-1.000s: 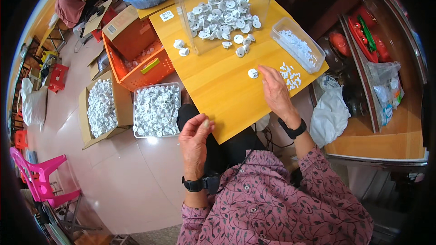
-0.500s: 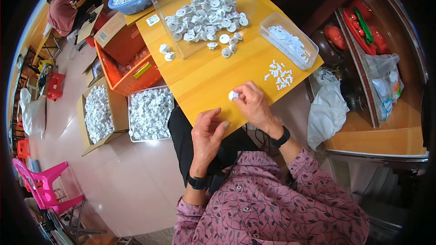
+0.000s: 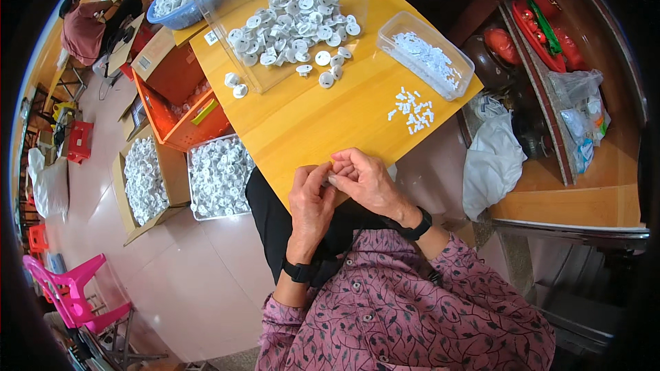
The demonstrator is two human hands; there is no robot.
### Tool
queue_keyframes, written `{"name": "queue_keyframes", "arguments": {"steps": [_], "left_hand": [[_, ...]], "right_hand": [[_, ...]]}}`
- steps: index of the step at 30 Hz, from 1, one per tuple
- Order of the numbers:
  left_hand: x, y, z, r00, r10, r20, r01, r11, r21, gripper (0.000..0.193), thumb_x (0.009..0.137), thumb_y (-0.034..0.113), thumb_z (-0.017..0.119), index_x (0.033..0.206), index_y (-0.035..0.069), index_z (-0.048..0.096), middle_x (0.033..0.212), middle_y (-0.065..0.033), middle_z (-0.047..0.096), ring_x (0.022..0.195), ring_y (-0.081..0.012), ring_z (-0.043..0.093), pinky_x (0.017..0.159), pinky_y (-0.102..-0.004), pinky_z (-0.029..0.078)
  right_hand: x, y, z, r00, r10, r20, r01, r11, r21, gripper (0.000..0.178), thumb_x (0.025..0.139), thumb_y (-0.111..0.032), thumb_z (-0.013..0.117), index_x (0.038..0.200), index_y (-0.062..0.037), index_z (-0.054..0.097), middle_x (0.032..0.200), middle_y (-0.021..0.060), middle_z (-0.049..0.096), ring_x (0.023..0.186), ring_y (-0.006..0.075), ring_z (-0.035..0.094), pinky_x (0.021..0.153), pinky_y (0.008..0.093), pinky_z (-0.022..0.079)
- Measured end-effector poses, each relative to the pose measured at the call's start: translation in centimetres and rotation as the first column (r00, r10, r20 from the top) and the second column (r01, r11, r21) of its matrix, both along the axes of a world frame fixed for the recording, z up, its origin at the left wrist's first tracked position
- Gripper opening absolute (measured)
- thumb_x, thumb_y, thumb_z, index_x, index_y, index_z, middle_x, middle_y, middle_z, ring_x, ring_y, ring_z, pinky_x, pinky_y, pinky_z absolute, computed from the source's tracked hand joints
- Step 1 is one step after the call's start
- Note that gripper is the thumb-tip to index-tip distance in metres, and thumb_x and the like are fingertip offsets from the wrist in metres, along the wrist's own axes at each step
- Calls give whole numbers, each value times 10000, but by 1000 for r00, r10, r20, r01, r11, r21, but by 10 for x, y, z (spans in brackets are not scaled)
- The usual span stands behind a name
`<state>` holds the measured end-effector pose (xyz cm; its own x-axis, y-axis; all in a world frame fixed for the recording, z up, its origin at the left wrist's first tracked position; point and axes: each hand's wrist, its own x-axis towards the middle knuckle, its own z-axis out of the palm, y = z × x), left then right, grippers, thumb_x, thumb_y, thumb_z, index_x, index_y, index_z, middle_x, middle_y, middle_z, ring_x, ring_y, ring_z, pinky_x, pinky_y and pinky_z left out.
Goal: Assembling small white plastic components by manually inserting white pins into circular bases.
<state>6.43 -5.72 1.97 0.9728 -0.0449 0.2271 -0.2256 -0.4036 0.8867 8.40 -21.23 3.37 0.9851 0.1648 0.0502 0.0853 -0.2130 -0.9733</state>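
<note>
My left hand (image 3: 311, 203) and my right hand (image 3: 371, 182) meet over the near edge of the yellow table (image 3: 289, 134), fingertips pinched together. Between them is the small white round plastic part, almost wholly covered by the fingers. Beyond my right hand lies a loose scatter of tiny white plastic pins (image 3: 415, 111). A clear tub (image 3: 450, 89) behind it holds many more of these. Farther back, a heap of white round plastic parts (image 3: 302, 17) spills from a clear plastic bin (image 3: 258, 86), several resting loose on the tabletop.
To the left stand an orange crate (image 3: 180, 136), a cardboard box (image 3: 177, 178) and a tray of white parts (image 3: 220, 175). A blue basin (image 3: 184, 14) sits farther back. Shelving (image 3: 570, 203) with bags is on the right. Another person (image 3: 86, 31) sits far left, near a pink stool (image 3: 72, 288).
My right hand has drawn back toward me with the white round part and now meets my left hand, whose fingers have closed. The view has shifted slightly.
</note>
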Motion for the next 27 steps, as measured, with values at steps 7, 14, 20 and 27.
{"name": "queue_keyframes", "arguments": {"steps": [7, 14, 20, 27], "left_hand": [[-2, 1, 9, 997, 63, -41, -64, 997, -33, 283, 870, 32, 729, 1147, 0, 681, 1058, -104, 609, 872, -187, 631, 718, -278, 527], [-8, 5, 12, 993, 90, -77, -98, 989, -108, 265, 904, 56, 709, 1162, 4, 681, 1046, -87, 592, 912, -162, 613, 769, -266, 511], [-10, 12, 2, 990, 8, -139, -45, 963, -268, 232, 961, 63, 661, 1187, 12, 670, 1059, -27, 610, 924, -107, 592, 817, -233, 481], [-13, 8, 5, 938, -87, -336, -139, 792, -595, 245, 998, 123, 642, 1216, 10, 635, 1030, -33, 668, 919, -102, 634, 841, -237, 508]], "right_hand": [[27, -59, -5, 869, -147, 473, 393, 784, -480, 200, 882, -28, 645, 1076, 18, 635, 972, 135, 644, 904, 328, 640, 776, 430, 522], [46, -84, -16, 790, -73, 608, 546, 534, -645, 171, 843, -18, 653, 1013, -31, 663, 1001, 118, 631, 1001, 319, 584, 854, 427, 471], [36, -88, -20, 786, -111, 609, 488, 716, -499, 170, 812, 22, 646, 975, -23, 648, 1019, 114, 640, 972, 327, 604, 853, 427, 476], [26, -88, -20, 799, -122, 589, 489, 702, -518, 161, 816, 23, 655, 972, -13, 637, 1017, 124, 629, 969, 327, 607, 860, 432, 474]]}}
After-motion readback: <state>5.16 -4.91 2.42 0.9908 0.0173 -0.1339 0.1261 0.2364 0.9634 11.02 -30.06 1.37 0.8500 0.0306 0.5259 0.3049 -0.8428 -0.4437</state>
